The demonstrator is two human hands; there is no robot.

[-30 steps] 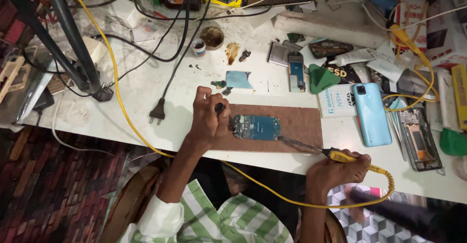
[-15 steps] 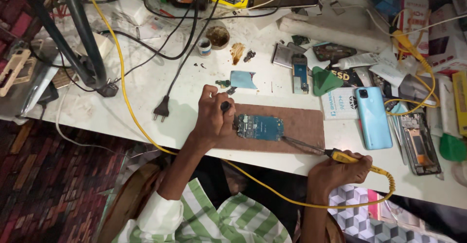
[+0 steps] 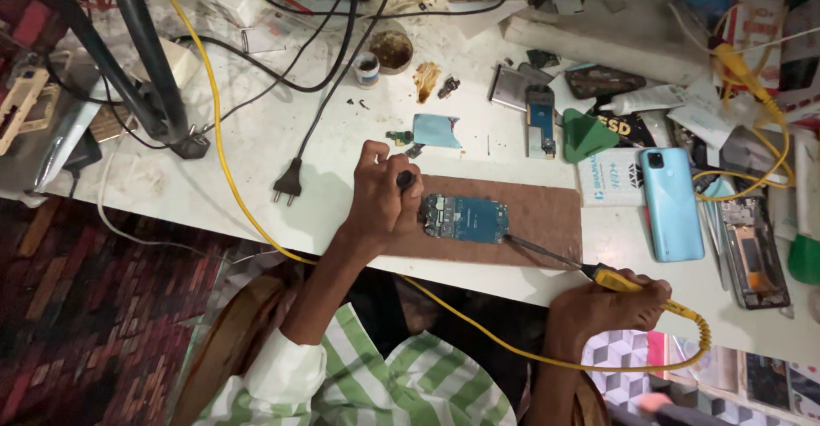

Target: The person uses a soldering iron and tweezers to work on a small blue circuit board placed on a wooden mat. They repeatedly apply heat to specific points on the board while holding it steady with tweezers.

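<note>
The blue circuit board (image 3: 465,218) lies flat near the left end of a brown work mat (image 3: 547,213) at the front edge of the white bench (image 3: 256,161). The left hand (image 3: 380,200) rests at the board's left edge, its fingers curled tight around a small dark tool (image 3: 405,178) that seems to pin the board down. The right hand (image 3: 602,306) is closed around the yellow handle of a soldering iron (image 3: 555,259), whose thin tip reaches the board's lower right corner; whether it touches a joint is too small to tell. To solder well here, I judge the board must stay pressed still while the tip sits on one joint only briefly, with the wrist braced on the bench edge for steadiness. The yellow cable (image 3: 213,127) loops from the handle across the bench and could tug the iron, so it wants slack. A light blue phone (image 3: 670,204) lies face down just right of the mat, and a black two-pin plug (image 3: 288,187) lies unplugged to the left
</note>
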